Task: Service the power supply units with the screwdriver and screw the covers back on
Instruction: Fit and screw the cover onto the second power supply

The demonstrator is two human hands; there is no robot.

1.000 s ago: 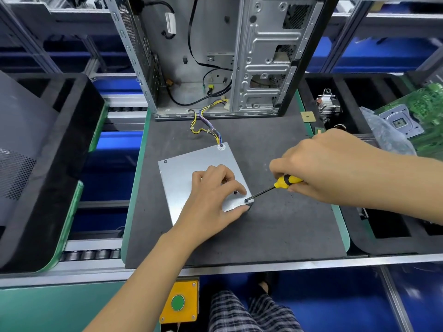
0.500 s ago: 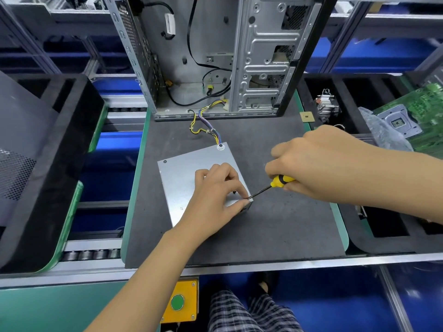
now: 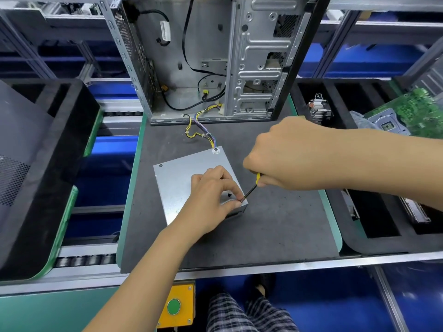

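Note:
A silver power supply unit (image 3: 182, 183) lies flat on the dark mat (image 3: 275, 224), its coloured cables (image 3: 203, 135) running back to the open PC case (image 3: 215, 56). My left hand (image 3: 208, 202) rests on the cover, thumb and forefinger pinching at the screwdriver tip over the near right corner; whether they hold a screw is hidden. My right hand (image 3: 287, 154) grips the yellow-handled screwdriver (image 3: 250, 191), its shaft slanting down to that corner. A small black screw (image 3: 229, 194) sits on the cover just left of the tip.
A black foam tray (image 3: 359, 240) on the right holds a heat sink (image 3: 320, 109) and a green motherboard (image 3: 412, 113). Another black foam tray (image 3: 48, 164) stands at the left. A yellow box with a green button (image 3: 176, 305) hangs below the bench edge.
My right hand has moved left and closer, steepening the screwdriver. My left thumb and forefinger have closed around its tip at the corner.

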